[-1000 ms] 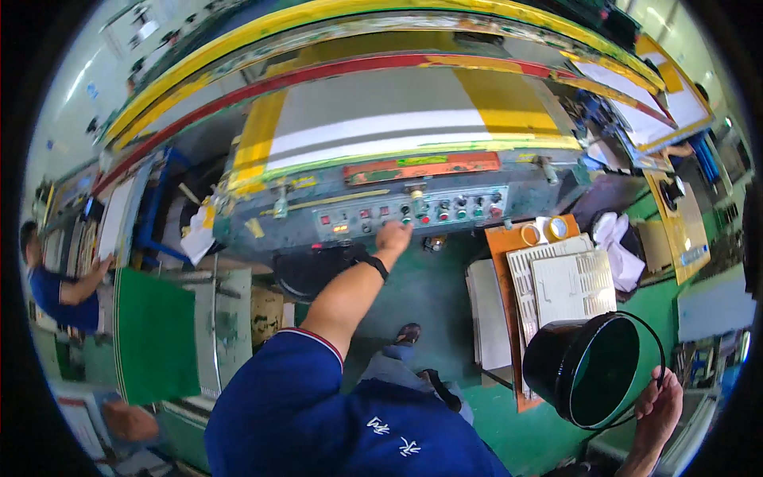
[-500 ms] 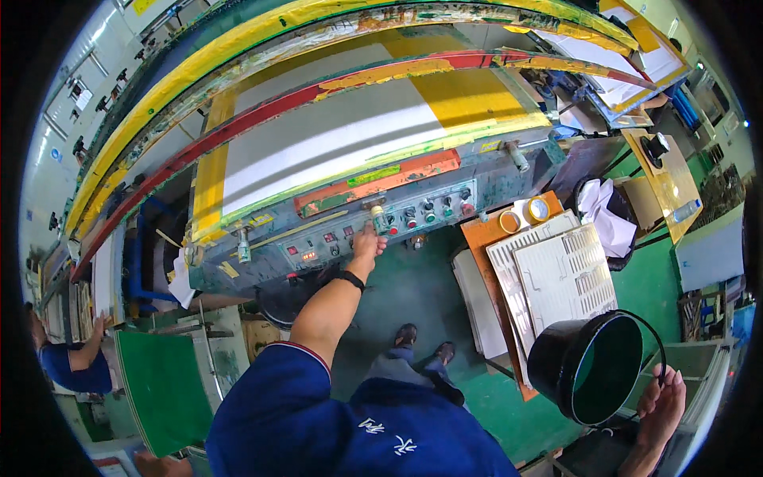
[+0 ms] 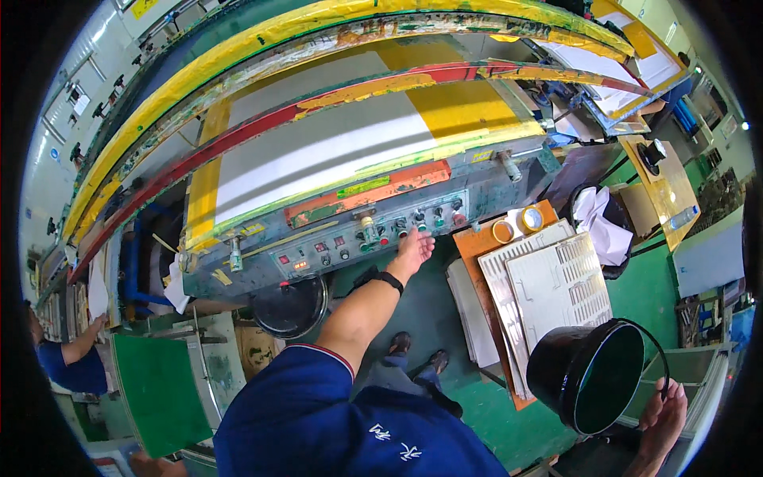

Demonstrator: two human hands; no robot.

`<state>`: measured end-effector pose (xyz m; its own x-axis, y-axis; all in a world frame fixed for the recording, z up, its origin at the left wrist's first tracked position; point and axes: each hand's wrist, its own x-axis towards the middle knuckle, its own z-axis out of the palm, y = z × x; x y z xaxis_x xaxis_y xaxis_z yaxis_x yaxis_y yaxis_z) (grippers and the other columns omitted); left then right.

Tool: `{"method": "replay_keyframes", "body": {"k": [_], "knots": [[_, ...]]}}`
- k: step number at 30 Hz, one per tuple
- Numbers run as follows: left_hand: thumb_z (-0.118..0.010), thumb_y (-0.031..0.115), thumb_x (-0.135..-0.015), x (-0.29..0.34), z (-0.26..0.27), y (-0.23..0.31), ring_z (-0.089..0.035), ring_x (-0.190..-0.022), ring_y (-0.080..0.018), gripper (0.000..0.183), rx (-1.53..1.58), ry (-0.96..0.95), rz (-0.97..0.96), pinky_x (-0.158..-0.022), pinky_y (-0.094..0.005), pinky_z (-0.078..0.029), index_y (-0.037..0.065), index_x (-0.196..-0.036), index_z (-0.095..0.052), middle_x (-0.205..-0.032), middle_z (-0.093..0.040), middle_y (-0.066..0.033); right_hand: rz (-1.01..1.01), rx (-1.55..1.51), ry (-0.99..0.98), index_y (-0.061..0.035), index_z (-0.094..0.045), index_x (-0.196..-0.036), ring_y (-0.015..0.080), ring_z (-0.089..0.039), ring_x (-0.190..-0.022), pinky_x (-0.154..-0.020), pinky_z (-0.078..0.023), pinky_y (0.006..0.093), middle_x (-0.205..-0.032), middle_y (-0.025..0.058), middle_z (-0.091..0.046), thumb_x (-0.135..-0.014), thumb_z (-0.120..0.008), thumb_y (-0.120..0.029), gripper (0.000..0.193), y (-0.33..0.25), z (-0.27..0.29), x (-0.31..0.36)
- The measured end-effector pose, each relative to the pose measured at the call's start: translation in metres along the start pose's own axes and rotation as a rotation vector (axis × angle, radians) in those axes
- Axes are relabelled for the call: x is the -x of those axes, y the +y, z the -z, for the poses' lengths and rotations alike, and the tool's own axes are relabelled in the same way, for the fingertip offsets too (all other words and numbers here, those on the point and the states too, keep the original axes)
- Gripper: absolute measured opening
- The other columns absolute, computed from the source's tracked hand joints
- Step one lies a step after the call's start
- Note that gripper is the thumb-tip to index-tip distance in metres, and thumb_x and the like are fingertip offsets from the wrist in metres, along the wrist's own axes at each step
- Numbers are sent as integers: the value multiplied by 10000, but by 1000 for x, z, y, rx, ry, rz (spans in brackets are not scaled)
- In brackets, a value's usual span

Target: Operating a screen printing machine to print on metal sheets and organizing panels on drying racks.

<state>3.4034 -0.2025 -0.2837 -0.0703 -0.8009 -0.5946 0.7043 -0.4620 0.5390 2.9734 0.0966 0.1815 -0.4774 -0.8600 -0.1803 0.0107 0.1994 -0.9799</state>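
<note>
My left hand (image 3: pixel 415 252) is raised to the control panel (image 3: pixel 330 246) on the front of a large printing machine. Its fingers are partly stretched out at the small knobs and buttons, touching or very near one, and nothing is held in them. A black bucket (image 3: pixel 548 370) hangs tilted at the lower right, its mouth showing a dark green inside. My right hand (image 3: pixel 664 411) is closed around the bucket's thin black handle (image 3: pixel 656 350). Over the machine bed, a yellow-taped frame holds a pale screen (image 3: pixel 318 151).
Right of the panel, an orange-brown board (image 3: pixel 469 248) carries slotted pale sheets (image 3: pixel 556 278) and two tape rolls (image 3: pixel 531 219). Beyond it stands a bin with white paper (image 3: pixel 596 219). A lidded black bucket (image 3: pixel 290 310) sits below the machine. Another person (image 3: pixel 73 362) is at the far left.
My left hand has moved right along the panel, from the pale knob to the buttons further right. My right hand still holds the bucket. The view has shifted slightly.
</note>
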Motion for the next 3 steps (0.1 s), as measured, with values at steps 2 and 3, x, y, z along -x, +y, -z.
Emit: {"method": "replay_keyframes", "body": {"k": [2,3], "knots": [[-422,551,-973,-11,-10,6,-616,-677,-185,549,77,13,12,-569,-320,-513,44,-1115,-577,-866,-670,-98,51,21,-173,-55,-552,-984,47,-320,-358,-294,-243,194,-561,-37,-434,-991,-432,-421,385,0,8,-1],[-425,558,-968,-15,-15,7,-627,-697,-210,564,148,28,29,-571,-340,-525,46,-1169,-550,-885,-668,-115,56,23,-165,-55,-552,-984,47,-320,-358,-294,-243,194,-561,-37,-434,-991,-432,-421,385,-2,9,-1]]}}
